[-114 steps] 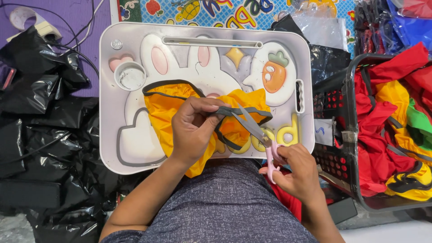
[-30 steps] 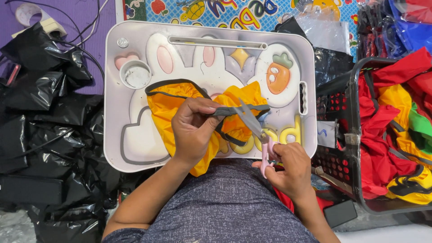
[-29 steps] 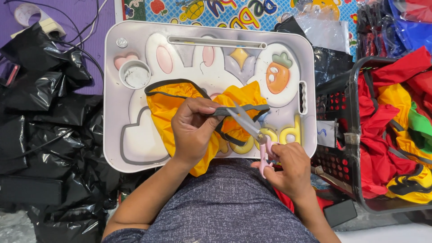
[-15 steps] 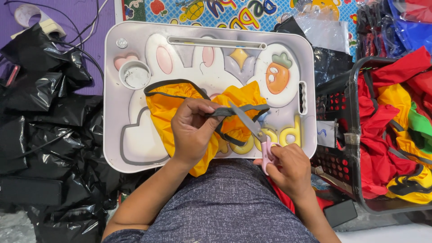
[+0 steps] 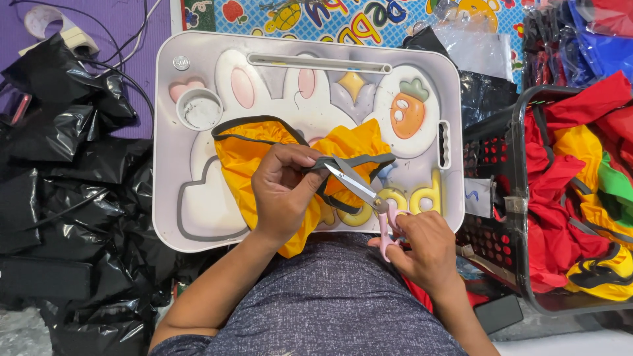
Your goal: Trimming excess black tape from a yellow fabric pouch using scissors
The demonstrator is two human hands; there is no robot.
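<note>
Left hand [image 5: 282,191] grip pinching one yellow garment [image 5: 254,155], right hand [image 5: 422,254] clasping one pair of pink-handled scissors [image 5: 369,198], on one white lap tray [image 5: 198,217].

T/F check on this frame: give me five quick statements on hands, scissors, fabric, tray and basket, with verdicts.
1. The right hand holds pink-handled scissors. True.
2. The left hand rests flat on the black plastic bags. False: it pinches the grey trim of the yellow fabric piece near the scissor blades.
3. The yellow fabric piece lies on a white lap tray with a rabbit design. True.
4. The scissor blades are shut and point at the person. False: they are open and point up-left, toward the trim.
5. The black basket on the right holds only black bags. False: it holds red, yellow and green fabric.
</note>
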